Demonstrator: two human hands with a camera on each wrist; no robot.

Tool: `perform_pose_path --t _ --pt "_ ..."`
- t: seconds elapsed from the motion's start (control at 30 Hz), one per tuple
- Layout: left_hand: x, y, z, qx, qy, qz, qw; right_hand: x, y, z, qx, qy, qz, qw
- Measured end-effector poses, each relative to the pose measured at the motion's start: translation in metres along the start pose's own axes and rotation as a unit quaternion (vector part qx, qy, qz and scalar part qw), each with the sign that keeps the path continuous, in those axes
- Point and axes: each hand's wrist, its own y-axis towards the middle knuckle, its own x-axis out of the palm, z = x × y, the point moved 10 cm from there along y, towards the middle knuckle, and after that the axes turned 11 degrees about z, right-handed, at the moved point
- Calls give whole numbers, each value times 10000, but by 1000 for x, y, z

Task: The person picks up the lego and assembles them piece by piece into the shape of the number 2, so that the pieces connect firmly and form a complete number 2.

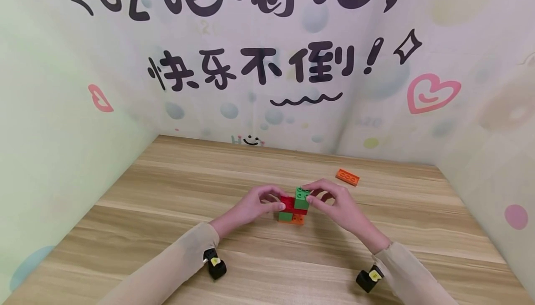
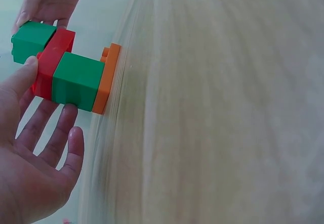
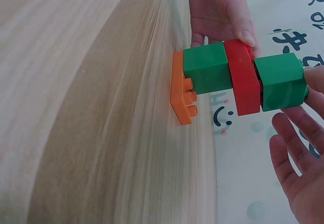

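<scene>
- Wooden table (image 1: 167, 249), printed backdrop (image 1: 251, 119) behind; the block stack (image 1: 294, 209) stands on the table between both hands.
- Left hand (image 1: 253, 205): fingers pinch the red block (image 2: 55, 57), above the lower green block (image 2: 77, 82) and orange plate (image 2: 107, 81); a steady hold helps.
- Right hand (image 1: 337, 204): fingers pinch the upper green block (image 3: 281, 85); a thin gap seems to show beneath, so square it up and press straight down, bracing the red block's overhanging end.

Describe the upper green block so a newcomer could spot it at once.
Find the table, then the stack. At its top, the right hand pinches the upper green block, above the red block; the lower green block sits beneath the red.
</scene>
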Motion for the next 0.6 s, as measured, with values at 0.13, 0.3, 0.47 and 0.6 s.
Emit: perform_pose_path --t 0.13,0.3,0.47,0.6 --pt "0 0 0 16 -8 1 10000 0 -1 1 38 25 -6 10000" --pt "0 0 0 12 0 1 10000 0 -2 0 63 40 -22 10000" --pt "-1 0 1 34 55 16 10000 0 -2 -1 -34 37 -4 10000" --pt "-1 0 1 37 58 38 10000 0 -3 -1 -63 46 12 10000"
